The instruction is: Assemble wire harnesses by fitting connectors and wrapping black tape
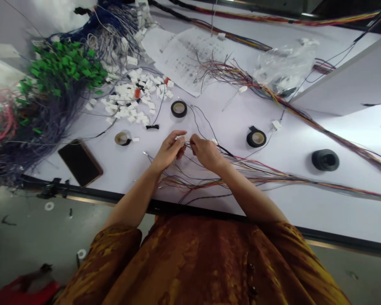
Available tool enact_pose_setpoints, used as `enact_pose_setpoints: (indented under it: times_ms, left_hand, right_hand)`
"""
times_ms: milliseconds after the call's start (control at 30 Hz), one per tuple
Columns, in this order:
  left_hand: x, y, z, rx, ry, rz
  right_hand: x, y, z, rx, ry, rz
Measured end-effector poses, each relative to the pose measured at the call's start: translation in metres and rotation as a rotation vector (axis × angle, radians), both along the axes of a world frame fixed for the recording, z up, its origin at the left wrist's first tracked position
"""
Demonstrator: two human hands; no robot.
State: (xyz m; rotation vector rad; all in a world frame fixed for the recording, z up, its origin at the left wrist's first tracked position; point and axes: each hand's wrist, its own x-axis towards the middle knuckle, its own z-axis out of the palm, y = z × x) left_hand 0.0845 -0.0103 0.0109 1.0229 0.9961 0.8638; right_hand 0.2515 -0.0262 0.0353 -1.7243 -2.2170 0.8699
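So, where are the two hands?

Low over the middle of the white desk (292,212), close together: the left hand (168,151) and the right hand (207,154), almost meeting.

And the grip on each?

Narrow on both sides. Each hand pinches into the same loose tuft of thin wires (187,146). A speck of white shows at the left fingertips (180,138), but it's too hidden to name.

Where do those wires lead?

They fan out under the wrists and join a long multicoloured wire harness (273,181) running off to the right, near the desk's front edge.

What's nearest the hands?

A roll of black electrical tape (178,109) just beyond them, a thin roll of tape (122,139) to the left, and a third roll (256,137) to the right.

Anything farther off?

To the left, a heap of white plastic connectors (130,97) and a smartphone in a brown case (80,163). Up ahead, a printed sheet (190,59) and a clear plastic bag (285,63).
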Motion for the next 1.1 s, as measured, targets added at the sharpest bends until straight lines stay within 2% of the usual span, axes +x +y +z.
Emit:
enact_pose_setpoints:
  times_ms: [100,200,300,367,467,600,733,833,967,1100]
  left_hand:
    - [0.003,0.002,0.000,0.052,0.072,0.031]
    - [0.008,0.001,-0.003,0.095,0.087,0.109]
    - [0.010,-0.001,-0.005,0.055,0.028,0.198]
    - [0.009,-0.002,-0.007,0.020,0.002,0.246]
    - [0.007,-0.003,-0.011,0.027,-0.031,0.262]
    - [0.008,-0.003,-0.016,0.059,-0.064,0.278]
    - [0.010,-0.002,-0.014,0.084,-0.072,0.269]
    - [0.010,-0.003,-0.008,0.119,-0.057,0.291]
    - [0.011,-0.005,0.000,0.134,-0.045,0.317]
    - [0.008,-0.007,0.000,0.110,-0.061,0.296]
  right_hand:
    - [-0.001,-0.001,0.001,0.011,-0.029,0.017]
    - [0.000,-0.001,0.002,0.037,0.026,0.015]
    - [0.000,-0.003,0.006,0.039,0.129,0.037]
    - [0.000,-0.004,0.009,0.019,0.117,0.047]
    - [0.005,-0.006,0.009,-0.008,0.052,0.049]
    - [0.028,-0.011,-0.001,-0.003,0.074,0.053]
    - [0.044,-0.018,-0.006,0.020,-0.003,0.041]
    - [0.034,-0.020,0.000,0.050,-0.024,0.029]
    - [0.002,-0.019,0.009,0.162,-0.033,0.003]
    - [-0.009,-0.017,0.004,0.237,-0.146,0.074]
